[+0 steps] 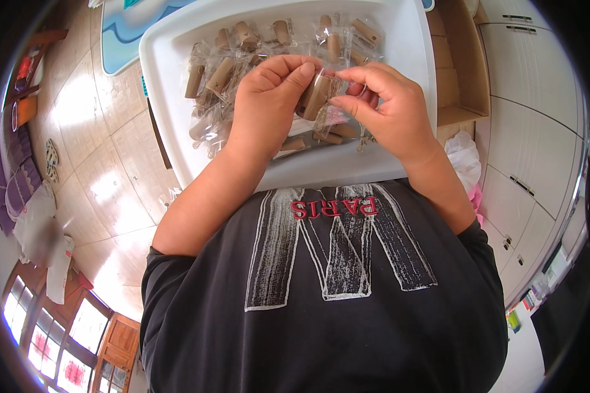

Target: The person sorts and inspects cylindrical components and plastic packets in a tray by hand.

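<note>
Over the white plastic tub (156,85), both my hands are at a small clear bag with a brown cylinder (317,97) inside. My left hand (269,98) is closed, its thumb and forefinger pinching the bag's upper left edge. On the other side, my right hand (390,105) has thumb and forefinger curled at the bag's right edge; its other fingers are bent in. Several similar brown cylinders in clear bags lie loosely in the tub, such as one bagged cylinder (221,75) left of my hands. What lies beneath my hands is partly hidden.
An open cardboard box (462,85) stands against the tub's right side. White cabinets (531,111) line the right. To the left are a tiled floor (105,150), a pair of slippers (51,160) and a purple seat (13,177). A blue-patterned surface (121,46) lies beyond the tub.
</note>
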The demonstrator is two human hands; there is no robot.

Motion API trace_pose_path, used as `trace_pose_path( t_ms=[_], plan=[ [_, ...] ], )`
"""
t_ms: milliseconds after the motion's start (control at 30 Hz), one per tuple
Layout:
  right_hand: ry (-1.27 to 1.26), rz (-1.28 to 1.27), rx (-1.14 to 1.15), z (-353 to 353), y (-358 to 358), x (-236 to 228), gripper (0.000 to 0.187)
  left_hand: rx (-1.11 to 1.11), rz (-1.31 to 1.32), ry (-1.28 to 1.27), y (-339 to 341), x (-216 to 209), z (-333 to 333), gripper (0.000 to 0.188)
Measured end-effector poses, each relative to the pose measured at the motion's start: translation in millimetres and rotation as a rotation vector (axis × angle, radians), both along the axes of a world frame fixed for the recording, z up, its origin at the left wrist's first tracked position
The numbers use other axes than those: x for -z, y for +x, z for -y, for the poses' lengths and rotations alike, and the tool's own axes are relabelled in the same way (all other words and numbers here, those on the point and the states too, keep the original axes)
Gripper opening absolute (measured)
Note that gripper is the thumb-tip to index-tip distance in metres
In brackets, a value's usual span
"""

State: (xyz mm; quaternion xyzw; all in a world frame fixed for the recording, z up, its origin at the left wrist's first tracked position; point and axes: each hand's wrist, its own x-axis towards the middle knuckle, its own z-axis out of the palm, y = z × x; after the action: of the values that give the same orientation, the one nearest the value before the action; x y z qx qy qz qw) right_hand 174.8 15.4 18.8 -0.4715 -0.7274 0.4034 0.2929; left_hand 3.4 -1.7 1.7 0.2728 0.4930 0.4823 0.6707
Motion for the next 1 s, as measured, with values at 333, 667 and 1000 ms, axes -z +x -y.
trace_pose_path(
  t_ms=[333, 667, 1000],
  plan=[
    [-0.29, -0.353, 0.179, 1, 0, 8, 0.016, 0.052, 0.005, 0.008, 1, 1, -1, 0.018],
    [-0.328, -0.372, 0.236, -3, 3, 9, 0.013, 0.15, -0.049, 0.072, -1, 2, 1, 0.018],
    [0.016, -0.159, 0.099, -5, -3, 13, 0.012, 0.184, -0.094, 0.074, 1, -1, 2, 0.017]
  ],
)
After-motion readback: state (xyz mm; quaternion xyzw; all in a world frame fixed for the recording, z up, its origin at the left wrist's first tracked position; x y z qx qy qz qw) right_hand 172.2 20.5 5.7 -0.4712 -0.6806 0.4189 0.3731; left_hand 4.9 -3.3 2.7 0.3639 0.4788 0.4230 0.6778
